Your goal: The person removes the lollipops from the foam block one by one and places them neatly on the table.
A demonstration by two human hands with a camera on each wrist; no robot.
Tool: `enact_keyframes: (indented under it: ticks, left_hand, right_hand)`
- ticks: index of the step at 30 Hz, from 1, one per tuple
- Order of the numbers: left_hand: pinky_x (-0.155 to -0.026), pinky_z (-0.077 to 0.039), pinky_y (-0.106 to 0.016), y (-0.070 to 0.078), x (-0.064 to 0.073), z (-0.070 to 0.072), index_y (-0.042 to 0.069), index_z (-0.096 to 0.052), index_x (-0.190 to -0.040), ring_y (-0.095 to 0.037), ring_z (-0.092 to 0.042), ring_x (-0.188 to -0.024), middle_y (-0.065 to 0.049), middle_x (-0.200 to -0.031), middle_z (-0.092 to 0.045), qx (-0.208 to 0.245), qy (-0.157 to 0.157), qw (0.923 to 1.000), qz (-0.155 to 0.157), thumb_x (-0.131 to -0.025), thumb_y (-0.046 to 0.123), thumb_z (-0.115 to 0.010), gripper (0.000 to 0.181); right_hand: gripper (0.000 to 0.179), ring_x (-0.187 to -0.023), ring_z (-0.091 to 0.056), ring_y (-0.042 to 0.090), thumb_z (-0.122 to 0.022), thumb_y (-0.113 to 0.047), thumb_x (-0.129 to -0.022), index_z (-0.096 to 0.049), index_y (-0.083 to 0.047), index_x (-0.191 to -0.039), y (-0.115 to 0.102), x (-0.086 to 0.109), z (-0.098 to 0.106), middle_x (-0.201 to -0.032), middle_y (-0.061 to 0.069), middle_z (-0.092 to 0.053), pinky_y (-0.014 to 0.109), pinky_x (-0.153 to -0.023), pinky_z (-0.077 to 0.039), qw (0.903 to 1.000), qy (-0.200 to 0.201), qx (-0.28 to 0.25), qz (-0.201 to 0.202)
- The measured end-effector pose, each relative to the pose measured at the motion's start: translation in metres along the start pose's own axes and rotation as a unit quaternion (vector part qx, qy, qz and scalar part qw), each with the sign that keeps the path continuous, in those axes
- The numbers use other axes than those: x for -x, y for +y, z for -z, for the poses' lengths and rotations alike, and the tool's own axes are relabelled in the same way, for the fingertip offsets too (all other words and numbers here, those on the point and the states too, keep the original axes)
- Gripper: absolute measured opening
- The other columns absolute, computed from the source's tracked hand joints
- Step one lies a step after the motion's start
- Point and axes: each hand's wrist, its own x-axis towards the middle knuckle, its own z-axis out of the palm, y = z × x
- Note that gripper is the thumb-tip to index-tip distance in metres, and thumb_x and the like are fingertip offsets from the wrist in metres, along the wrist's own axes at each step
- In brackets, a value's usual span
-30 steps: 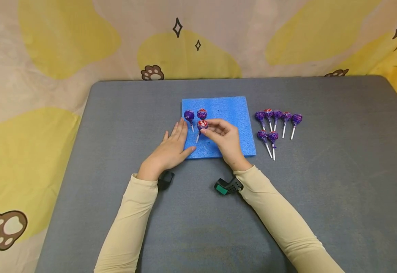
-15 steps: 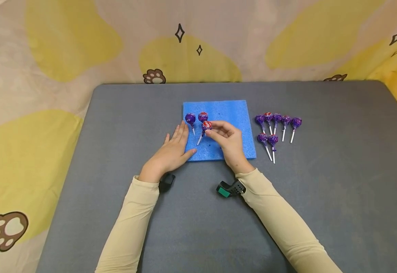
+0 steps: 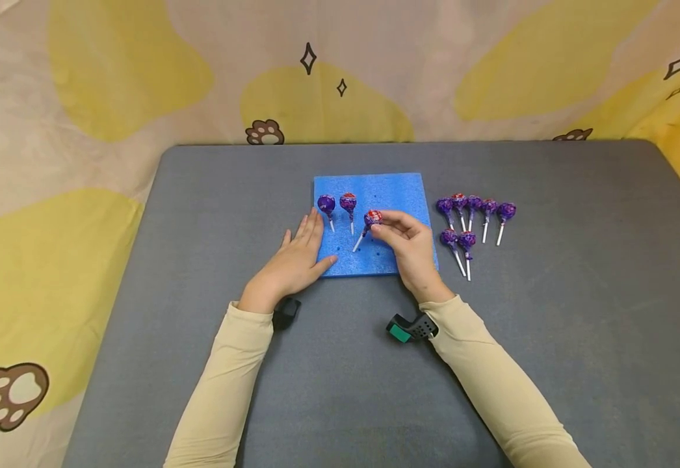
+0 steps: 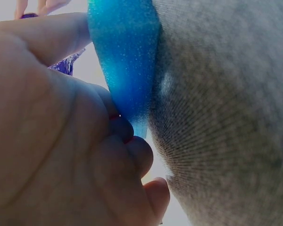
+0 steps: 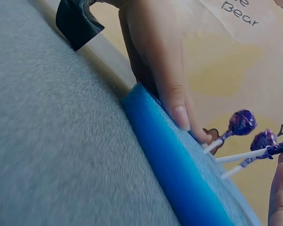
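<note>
Near the centre of the head view, the right hand [image 3: 413,250] is pinching a lollipop [image 3: 372,218] by its wrapped head between thumb and forefinger, probably to leave the stick [image 3: 359,242] pointing down freely; whether its tip is touching the foam board [image 3: 401,195] is unclear. Left of centre, the left hand [image 3: 293,263] is lying over the board's edge, fingers straight and together, thumb spread, apparently steadying it. Two standing lollipops [image 3: 326,203] are rising from the board; right of centre, seven loose lollipops [image 3: 506,212] are lying within easy reach.
</note>
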Motion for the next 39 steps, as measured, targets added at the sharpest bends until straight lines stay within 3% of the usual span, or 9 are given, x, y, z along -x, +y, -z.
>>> enact_keyframes:
  ticks: [9, 18, 23, 31, 39]
  left_hand:
    - [-0.112, 0.001, -0.051, -0.001, 0.001, 0.001, 0.0, 0.005, -0.149, -0.025, 0.011, -0.142, -0.012, -0.155, 0.016, 0.002, 0.0, 1.0, -0.004, -0.1, 0.04, -0.039, 0.076]
    - [-0.112, 0.002, -0.051, -0.001, -0.001, -0.001, -0.001, 0.005, -0.149, -0.025, 0.012, -0.142, -0.013, -0.155, 0.017, 0.003, -0.001, 1.0, -0.008, -0.1, 0.04, -0.039, 0.077]
    - [-0.112, 0.002, -0.05, -0.001, -0.001, 0.0, -0.001, 0.006, -0.148, -0.026, 0.011, -0.142, -0.013, -0.155, 0.017, 0.007, -0.001, 0.9999, -0.008, -0.1, 0.04, -0.04, 0.078]
    - [-0.112, 0.003, -0.05, 0.0, 0.0, 0.001, -0.001, 0.007, -0.148, -0.026, 0.011, -0.142, -0.013, -0.155, 0.017, 0.009, -0.001, 0.9999, -0.01, -0.1, 0.04, -0.039, 0.078]
    - [-0.112, 0.002, -0.051, 0.0, 0.0, 0.001, -0.002, 0.006, -0.148, -0.026, 0.011, -0.142, -0.013, -0.155, 0.016, 0.01, -0.001, 0.9999, -0.012, -0.1, 0.04, -0.039, 0.078]
  right_hand:
    - [0.037, -0.079, -0.065, 0.013, -0.051, 0.021, -0.083, -0.07, -0.009, -0.093, -0.007, 0.009, 0.016, -0.088, 0.005, -0.069, 0.028, -0.076, -0.053, 0.9998, 0.0, -0.022, -0.003]
    - [0.036, -0.077, -0.064, 0.014, -0.048, 0.018, -0.085, -0.071, -0.009, -0.091, -0.017, 0.01, 0.021, -0.086, 0.004, -0.068, 0.027, -0.076, -0.053, 0.9975, 0.005, -0.041, -0.058]
    - [0.037, -0.076, -0.065, 0.015, -0.046, 0.018, -0.086, -0.071, -0.01, -0.089, -0.025, 0.006, 0.024, -0.085, 0.004, -0.068, 0.027, -0.075, -0.053, 0.9964, 0.003, -0.051, -0.067]
    - [0.035, -0.075, -0.065, 0.015, -0.047, 0.017, -0.087, -0.071, -0.009, -0.087, -0.045, 0.0, 0.042, -0.085, 0.004, -0.068, 0.026, -0.074, -0.053, 0.9965, 0.0, -0.027, -0.079]
    - [0.019, -0.074, -0.067, 0.016, -0.058, 0.01, -0.088, -0.07, -0.003, -0.089, -0.069, -0.007, 0.071, -0.087, 0.007, -0.07, 0.026, -0.074, -0.054, 0.9909, -0.009, 0.022, -0.133]
